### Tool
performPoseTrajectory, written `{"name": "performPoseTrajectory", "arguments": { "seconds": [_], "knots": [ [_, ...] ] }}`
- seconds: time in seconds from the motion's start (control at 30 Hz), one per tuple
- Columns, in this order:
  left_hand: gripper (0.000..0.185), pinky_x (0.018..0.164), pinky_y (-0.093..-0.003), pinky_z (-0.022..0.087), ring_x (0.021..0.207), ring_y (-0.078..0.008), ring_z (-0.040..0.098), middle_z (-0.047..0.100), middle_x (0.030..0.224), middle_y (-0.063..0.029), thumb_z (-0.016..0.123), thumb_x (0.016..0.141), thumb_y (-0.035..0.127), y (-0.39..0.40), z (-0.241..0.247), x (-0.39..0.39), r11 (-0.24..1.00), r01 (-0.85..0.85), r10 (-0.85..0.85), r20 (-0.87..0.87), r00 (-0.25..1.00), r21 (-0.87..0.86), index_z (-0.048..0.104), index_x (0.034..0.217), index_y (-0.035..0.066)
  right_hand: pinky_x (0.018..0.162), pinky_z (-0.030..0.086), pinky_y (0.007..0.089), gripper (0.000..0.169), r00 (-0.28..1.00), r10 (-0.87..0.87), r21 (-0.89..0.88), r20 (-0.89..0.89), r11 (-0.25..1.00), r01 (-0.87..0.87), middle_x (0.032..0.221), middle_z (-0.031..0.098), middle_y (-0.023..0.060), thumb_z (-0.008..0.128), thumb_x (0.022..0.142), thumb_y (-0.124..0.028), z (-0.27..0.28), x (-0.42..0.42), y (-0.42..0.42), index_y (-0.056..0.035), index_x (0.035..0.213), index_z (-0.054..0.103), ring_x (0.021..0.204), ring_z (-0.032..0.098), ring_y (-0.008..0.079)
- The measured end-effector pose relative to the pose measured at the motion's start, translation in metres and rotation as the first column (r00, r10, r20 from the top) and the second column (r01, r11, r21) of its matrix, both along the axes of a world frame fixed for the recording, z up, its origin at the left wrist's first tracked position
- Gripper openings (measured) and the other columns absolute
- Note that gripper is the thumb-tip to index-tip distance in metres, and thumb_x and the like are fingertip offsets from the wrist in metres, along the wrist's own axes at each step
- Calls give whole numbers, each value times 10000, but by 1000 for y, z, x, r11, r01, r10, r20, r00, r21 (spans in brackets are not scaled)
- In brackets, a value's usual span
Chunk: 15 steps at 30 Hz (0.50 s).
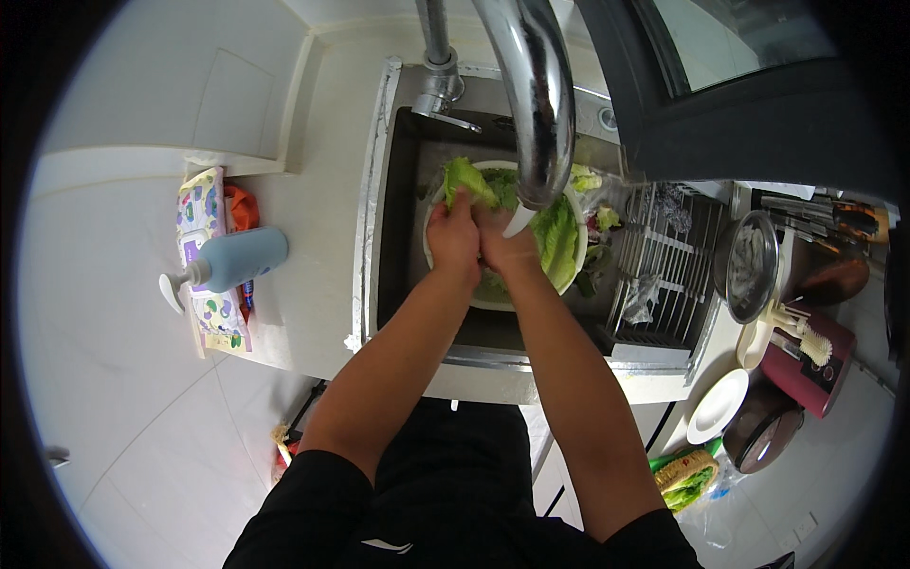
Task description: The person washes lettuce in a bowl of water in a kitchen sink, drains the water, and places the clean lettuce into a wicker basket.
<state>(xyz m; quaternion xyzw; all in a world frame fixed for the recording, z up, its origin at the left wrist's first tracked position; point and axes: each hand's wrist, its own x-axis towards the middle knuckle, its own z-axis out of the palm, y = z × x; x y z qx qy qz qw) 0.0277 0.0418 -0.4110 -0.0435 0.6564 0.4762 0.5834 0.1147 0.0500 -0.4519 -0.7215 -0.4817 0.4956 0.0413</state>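
Observation:
My left hand (453,240) grips a green lettuce leaf (468,181), whose broad end stands up past the fingers. Pressed close beside it is my right hand (503,238), blurred, with its fingers partly hidden; what it holds cannot be made out. Both hands are over a round white basin (581,245) in the sink (412,284). More lettuce (558,238) lies in the basin along its right side. A curved chrome faucet (544,107) reaches over the basin, and a white stream of water (519,222) comes from its mouth onto my right hand.
Vegetable scraps (603,219) lie right of the basin, beside a metal draining rack (661,263). A metal bowl (746,267) and white plate (718,407) stand further right. Left on the counter are a blue pump bottle (245,257) and a wipes pack (202,213). A dark-framed window (725,121) juts in above.

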Motion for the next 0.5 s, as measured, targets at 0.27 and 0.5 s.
{"name": "performPoseTrajectory", "arguments": {
  "seconds": [0.27, 0.5],
  "knots": [
    [586, 863, -375, 523, 1077, -263, 617, 603, 1266, -164, 689, 936, 207, -1, -46, 18, 997, 54, -54, 6, 999, 51, 422, 1426, 27, 891, 518, 499, 323, 984, 77, 77, 163, 993, -90, 1083, 690, 255, 591, 921, -292, 36, 25, -19, -45, 1124, 639, 1060, 649, 429],
    [410, 813, -387, 514, 920, -242, 632, 664, 1062, -129, 698, 941, 334, 17, -86, 32, 987, 4, 21, -156, 988, 158, 596, 1202, 34, 926, 485, 455, 390, 999, -22, 343, 36, 939, 8, 1130, 636, 233, 602, 899, -171, 53, 31, -64, -58, 1272, 612, 1067, 611, 415]
  ]
}}
